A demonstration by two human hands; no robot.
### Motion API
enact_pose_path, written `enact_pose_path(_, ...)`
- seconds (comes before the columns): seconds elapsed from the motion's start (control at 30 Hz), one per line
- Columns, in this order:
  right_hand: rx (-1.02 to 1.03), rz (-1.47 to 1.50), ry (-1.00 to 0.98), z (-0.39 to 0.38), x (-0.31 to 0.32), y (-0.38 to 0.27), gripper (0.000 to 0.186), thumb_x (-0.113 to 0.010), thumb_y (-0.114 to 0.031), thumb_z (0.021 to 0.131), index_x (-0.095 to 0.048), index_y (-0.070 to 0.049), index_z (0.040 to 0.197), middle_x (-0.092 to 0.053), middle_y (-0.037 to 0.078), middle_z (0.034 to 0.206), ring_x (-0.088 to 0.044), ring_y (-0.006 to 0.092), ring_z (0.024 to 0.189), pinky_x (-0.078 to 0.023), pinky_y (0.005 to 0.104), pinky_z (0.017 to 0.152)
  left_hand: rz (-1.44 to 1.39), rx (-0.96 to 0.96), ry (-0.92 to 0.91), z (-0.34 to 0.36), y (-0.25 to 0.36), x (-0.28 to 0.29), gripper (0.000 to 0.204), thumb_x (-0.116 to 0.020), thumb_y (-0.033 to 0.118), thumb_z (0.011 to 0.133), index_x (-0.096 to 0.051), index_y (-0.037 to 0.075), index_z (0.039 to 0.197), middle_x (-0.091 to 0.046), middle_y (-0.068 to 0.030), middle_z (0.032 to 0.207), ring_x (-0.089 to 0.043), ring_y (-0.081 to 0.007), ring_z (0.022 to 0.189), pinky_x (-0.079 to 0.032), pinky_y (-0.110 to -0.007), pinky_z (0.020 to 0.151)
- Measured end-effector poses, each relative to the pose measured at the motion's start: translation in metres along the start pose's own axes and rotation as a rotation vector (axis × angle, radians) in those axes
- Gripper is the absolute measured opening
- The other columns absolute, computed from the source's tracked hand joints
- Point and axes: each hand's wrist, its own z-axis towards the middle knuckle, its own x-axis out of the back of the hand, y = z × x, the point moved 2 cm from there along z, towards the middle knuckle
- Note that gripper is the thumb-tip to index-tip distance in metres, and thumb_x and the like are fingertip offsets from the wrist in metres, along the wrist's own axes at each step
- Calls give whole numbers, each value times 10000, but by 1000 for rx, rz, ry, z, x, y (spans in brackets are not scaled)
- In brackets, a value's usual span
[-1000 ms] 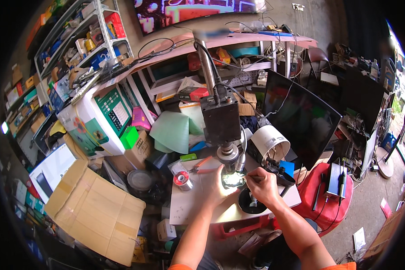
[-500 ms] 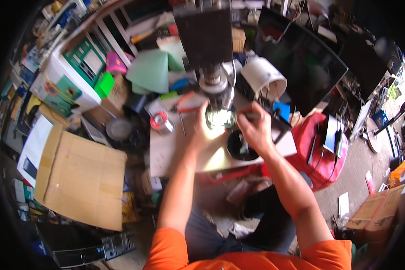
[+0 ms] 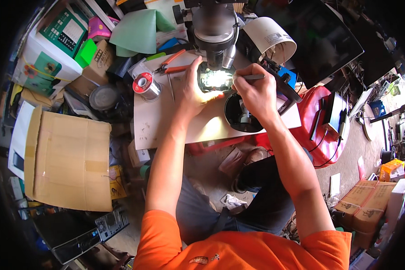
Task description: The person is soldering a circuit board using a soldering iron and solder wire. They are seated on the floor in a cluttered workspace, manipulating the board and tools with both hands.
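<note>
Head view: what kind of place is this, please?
Probably a small electronics repair workshop: a microscope stands over a lit circuit board, a solder spool and orange-handled pliers lie on the white worktable, with boxes around.

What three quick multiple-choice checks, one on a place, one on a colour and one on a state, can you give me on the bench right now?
1. Where does the solder spool sit?
A. left of the left hand
B. on the cardboard box
C. on the red stool

2. What colour are the pliers' handles?
A. blue
B. orange
C. black

3. What is the right hand doing?
A. lying flat and empty
B. gripping a thin tool
C. holding the spool

Answers:
1 A: the spool stands on the white board, to the left of the left hand.
2 B: the handles show orange beside the microscope.
3 B: its fingers close on a thin grey tool aimed at the lit part.
</note>
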Motion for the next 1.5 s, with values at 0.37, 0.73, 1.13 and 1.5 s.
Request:
enact_pose_path(0.37,-25,-13,-72,-1,8,-3,176,-707,-109,844,-740,45,921,-754,128,766,-716,144,713,-566,294,702,39,-96,92,-3,13,2,1170,-999,132,566,-375,66,1554,-518,-213,1468,-537,-421,1328,-476,-484,1098)
enact_pose_path(0.73,29,-33,-108,1,5,6,166,-735,-111,850,-752,33,931,-712,95,672,-627,89,586,-504,276,593,60,-136,113,-2,12,1,1196,-1007,150,551,-372,82,1563,-532,-195,1465,-552,-413,1311,-485,-480,1084)
enact_pose_path(1.13,68,4,-90,0,4,5,158,-743,-104,855,-753,28,942,-701,84,667,-622,83,593,-506,276,590,78,-87,94,-3,10,1,1190,-1006,186,573,-363,93,1571,-527,-204,1477,-541,-411,1335,-479,-478,1098)
enact_pose_path(1.5,36,-81,-122,2,6,3,151,-748,-101,860,-747,29,937,-718,92,702,-663,87,650,-531,276,622,52,-83,78,-3,7,0,1153,-992,185,602,-364,84,1564,-525,-212,1482,-536,-418,1345,-473,-481,1105)
